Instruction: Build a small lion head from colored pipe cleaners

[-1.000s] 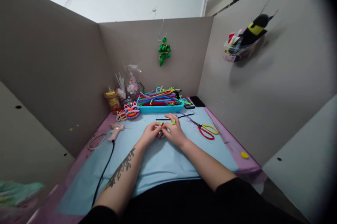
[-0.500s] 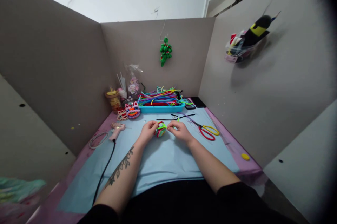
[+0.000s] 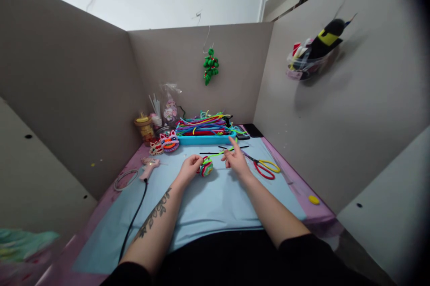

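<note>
My left hand [image 3: 190, 167] pinches the edge of a small craft piece of red, green, white and teal pipe cleaners [image 3: 206, 167], just above the blue cloth. From its top a bright green pipe cleaner [image 3: 217, 154] runs out to the right. My right hand [image 3: 236, 160] is beside that strand, index finger stretched out and the other fingers loosely bent. The strand passes behind its fingers; whether they touch it I cannot tell. Right of this hand lie scissors [image 3: 265, 168] with one red and one yellow handle. Black pipe cleaners [image 3: 205, 153] lie behind the hands.
At the back stands a blue tray [image 3: 206, 140] full of coloured pipe cleaners. Finished lion-like faces [image 3: 169, 141] sit left of it. A pink glue gun [image 3: 149, 168] with a black cord lies on the left. A yellow disc [image 3: 313, 200] is at the right edge. Grey partitions [image 3: 201, 39] enclose the table.
My right hand has moved right, away from the craft piece, and its pinch has opened with the index finger extended. The green strand now stretches farther right. My left hand keeps its hold.
</note>
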A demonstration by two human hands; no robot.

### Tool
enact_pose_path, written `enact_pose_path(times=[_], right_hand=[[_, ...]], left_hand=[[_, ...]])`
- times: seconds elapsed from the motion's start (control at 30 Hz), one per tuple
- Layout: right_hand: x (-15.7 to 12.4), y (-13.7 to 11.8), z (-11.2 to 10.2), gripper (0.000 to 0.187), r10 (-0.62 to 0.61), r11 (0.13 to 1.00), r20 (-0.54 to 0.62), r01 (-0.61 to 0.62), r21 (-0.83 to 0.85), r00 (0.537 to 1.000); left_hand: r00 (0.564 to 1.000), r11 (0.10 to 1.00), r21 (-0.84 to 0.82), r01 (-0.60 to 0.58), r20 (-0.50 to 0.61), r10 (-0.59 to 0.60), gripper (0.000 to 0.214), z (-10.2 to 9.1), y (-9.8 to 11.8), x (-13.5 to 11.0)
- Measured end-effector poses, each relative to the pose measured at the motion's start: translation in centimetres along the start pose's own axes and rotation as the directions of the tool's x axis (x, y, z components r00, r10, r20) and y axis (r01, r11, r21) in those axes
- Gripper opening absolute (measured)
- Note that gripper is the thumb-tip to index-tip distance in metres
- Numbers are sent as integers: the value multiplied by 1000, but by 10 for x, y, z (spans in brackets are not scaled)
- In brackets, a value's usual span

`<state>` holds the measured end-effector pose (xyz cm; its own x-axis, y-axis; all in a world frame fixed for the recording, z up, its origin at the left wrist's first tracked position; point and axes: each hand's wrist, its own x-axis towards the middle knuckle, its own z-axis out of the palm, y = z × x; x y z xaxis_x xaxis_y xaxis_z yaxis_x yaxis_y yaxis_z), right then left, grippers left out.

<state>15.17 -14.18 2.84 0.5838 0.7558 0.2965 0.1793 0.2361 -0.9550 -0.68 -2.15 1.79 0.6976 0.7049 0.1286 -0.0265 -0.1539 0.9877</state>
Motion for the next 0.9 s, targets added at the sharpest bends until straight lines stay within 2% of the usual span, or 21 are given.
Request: enact_pose_path(times=[0.07,0.13,0.23,0.53,0.8,0.9], right_hand=[[-8,-2,7,42,-198,973,72,205,-105,978],[-13,-3,14,25,-353,899,178,385,-208,919],[-13,-1,20,13,-437,810,241,496,-314,867],[-11,6,26,8,-442,691,315,542,-478,840],[-15,8,35,12,-407,549,330,517,-657,852],[-15,8,36,12,-401,605,295,492,-626,867]], left_hand=[[1000,1000,3,-13,-5,13,37,0,-1,1],[1000,1000,4,-17,8,17,38,-1,-1,1],[999,1000,3,-8,41,8,38,0,-1,1],[994,999,24,-47,103,44,35,3,-6,1],[994,998,49,-34,108,28,39,8,-3,-4],[991,999,-9,-47,127,47,41,8,-1,-5]])
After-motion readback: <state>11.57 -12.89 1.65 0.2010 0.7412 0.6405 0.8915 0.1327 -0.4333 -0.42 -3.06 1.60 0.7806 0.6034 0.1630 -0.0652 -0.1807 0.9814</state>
